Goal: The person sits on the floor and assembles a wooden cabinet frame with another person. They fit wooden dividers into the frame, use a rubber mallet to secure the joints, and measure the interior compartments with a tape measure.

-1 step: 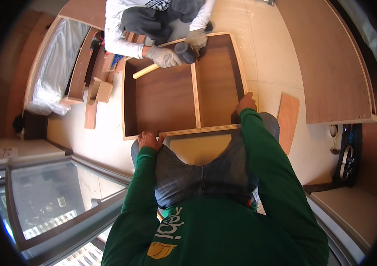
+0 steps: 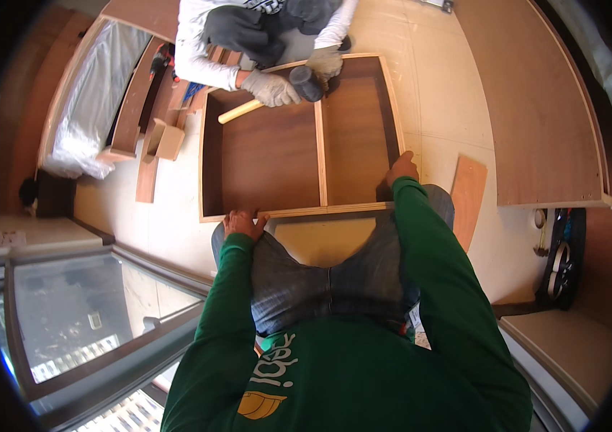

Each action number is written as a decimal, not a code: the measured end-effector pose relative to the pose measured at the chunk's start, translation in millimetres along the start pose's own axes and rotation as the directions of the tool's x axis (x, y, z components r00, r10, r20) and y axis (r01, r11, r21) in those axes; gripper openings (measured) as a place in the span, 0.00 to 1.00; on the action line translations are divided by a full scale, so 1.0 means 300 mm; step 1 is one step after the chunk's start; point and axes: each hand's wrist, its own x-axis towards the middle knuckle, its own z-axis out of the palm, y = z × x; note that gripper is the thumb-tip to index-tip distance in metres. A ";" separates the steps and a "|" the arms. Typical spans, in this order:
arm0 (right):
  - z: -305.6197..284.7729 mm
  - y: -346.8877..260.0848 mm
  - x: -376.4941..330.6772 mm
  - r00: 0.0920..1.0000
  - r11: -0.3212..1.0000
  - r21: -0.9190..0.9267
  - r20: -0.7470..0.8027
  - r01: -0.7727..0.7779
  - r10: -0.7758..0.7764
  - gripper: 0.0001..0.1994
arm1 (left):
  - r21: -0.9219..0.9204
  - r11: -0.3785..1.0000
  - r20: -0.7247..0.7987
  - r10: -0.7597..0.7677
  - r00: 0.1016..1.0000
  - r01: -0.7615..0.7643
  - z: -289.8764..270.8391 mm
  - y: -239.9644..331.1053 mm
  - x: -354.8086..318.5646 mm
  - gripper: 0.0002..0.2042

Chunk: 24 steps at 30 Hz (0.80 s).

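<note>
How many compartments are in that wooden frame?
2: the wider compartment left of the divider, partly behind the mallet, and the narrower compartment right of it. No others seem hidden.

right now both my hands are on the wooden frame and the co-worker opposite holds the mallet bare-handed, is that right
Not bare-handed: in the head view the co-worker holds the mallet wearing pale gloves. The rest stands: your left hand and right hand are on the wooden frame.

Left hand [image 2: 245, 225] and right hand [image 2: 402, 168] on a divided wooden box [image 2: 270, 162]
Across it, a co-worker's gloved hand [image 2: 270, 88] grips a mallet [image 2: 307, 83], its head perhaps touching the divider [image 2: 322, 162].
</note>
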 end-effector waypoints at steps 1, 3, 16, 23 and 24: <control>0.004 -0.001 -0.005 0.999 0.999 -0.013 -0.015 0.049 -0.049 0.24 | 0.029 0.999 0.068 -0.042 0.997 0.040 -0.013 -0.003 0.000 0.21; 0.018 0.025 0.022 0.995 0.995 -0.021 -0.002 0.099 -0.099 0.23 | 0.063 0.995 0.109 -0.084 0.990 0.078 -0.001 -0.017 -0.001 0.23; 0.023 0.101 0.089 0.976 0.973 -0.088 0.061 0.213 -0.208 0.25 | 0.137 0.797 0.018 -0.596 0.803 0.588 -0.046 -0.027 -0.003 0.42; 0.035 0.064 0.062 0.980 0.974 -0.114 0.044 0.198 -0.194 0.25 | -0.302 0.738 -0.044 -0.644 0.764 0.604 0.079 -0.511 0.013 0.38; 0.033 0.069 0.067 0.980 0.972 -0.122 0.024 0.200 -0.199 0.25 | -0.329 0.771 0.011 -0.574 0.819 0.545 0.115 -0.561 0.038 0.38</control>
